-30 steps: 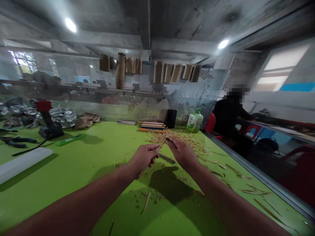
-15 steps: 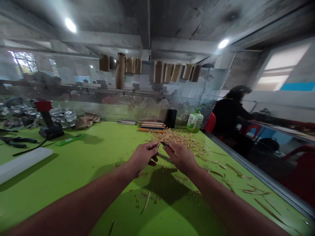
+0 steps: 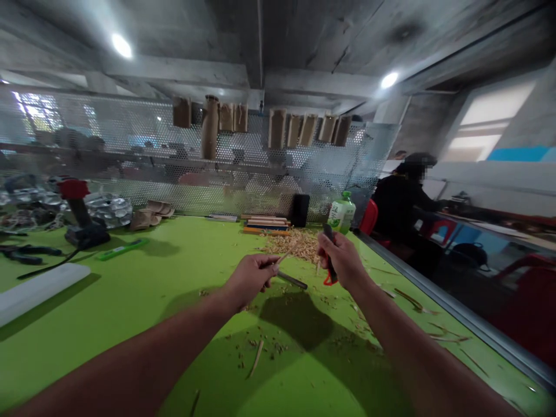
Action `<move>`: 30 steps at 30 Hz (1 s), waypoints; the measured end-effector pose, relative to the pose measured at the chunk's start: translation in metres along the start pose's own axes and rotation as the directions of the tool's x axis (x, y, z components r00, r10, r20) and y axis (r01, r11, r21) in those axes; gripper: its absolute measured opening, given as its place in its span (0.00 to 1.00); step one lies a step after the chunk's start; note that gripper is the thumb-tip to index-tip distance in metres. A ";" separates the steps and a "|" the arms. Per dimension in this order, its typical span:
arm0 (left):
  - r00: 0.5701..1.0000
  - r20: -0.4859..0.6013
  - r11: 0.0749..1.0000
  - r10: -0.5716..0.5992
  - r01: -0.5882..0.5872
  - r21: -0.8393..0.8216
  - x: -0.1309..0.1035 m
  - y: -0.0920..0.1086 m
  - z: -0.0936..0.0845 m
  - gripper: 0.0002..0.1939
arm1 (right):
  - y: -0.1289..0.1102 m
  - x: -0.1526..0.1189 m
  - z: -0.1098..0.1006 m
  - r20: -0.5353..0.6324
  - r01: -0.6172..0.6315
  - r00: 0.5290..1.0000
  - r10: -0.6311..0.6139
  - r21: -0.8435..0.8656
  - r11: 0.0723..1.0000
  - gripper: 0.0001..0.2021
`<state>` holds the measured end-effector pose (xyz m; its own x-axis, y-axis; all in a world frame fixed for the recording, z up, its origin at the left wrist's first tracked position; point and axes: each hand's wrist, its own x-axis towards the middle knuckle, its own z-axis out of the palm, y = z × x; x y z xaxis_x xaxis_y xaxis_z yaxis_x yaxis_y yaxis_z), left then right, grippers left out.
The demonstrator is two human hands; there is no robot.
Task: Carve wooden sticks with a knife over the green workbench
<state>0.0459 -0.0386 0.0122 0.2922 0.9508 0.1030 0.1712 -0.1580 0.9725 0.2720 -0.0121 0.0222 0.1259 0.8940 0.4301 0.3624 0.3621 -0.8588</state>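
My left hand [image 3: 252, 277] is closed around a thin wooden strip [image 3: 286, 253], whose pale end sticks out to the upper right. Off to its right, my right hand [image 3: 344, 258] grips a dark-handled knife [image 3: 329, 234]. A red-orange loop [image 3: 330, 280] hangs beneath that fist. A dark grey bar [image 3: 293, 280] shows just past my left fingers; whether they touch it I cannot tell. Wood shavings [image 3: 299, 243] are heaped behind both hands on the green tabletop [image 3: 174, 301].
Wooden-edged blocks [image 3: 266, 223], a dark upright phone-like slab [image 3: 300, 209] and a green-labelled bottle [image 3: 341, 212] stand along the back. Leftward are a cordless drill [image 3: 78, 208], pliers [image 3: 28, 252], a green cutter [image 3: 121, 249] and a white bar [image 3: 43, 292]. A person [image 3: 402, 200] sits at right.
My right hand has moved right and up, away from my left hand, carrying the knife, which now stands more upright. My left hand stays nearly in place with the strip.
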 end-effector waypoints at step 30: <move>0.640 -0.039 0.472 0.768 -0.523 0.710 0.010 0.007 -0.039 0.13 | -0.006 -0.015 0.024 0.118 -0.200 0.972 0.205 -0.051 0.978 0.17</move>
<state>0.0136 -0.0195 0.0286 0.2816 0.4975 0.8205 0.5963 -0.7607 0.2566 0.2459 -0.0214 0.0148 0.0877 0.9739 0.2093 0.3763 0.1622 -0.9122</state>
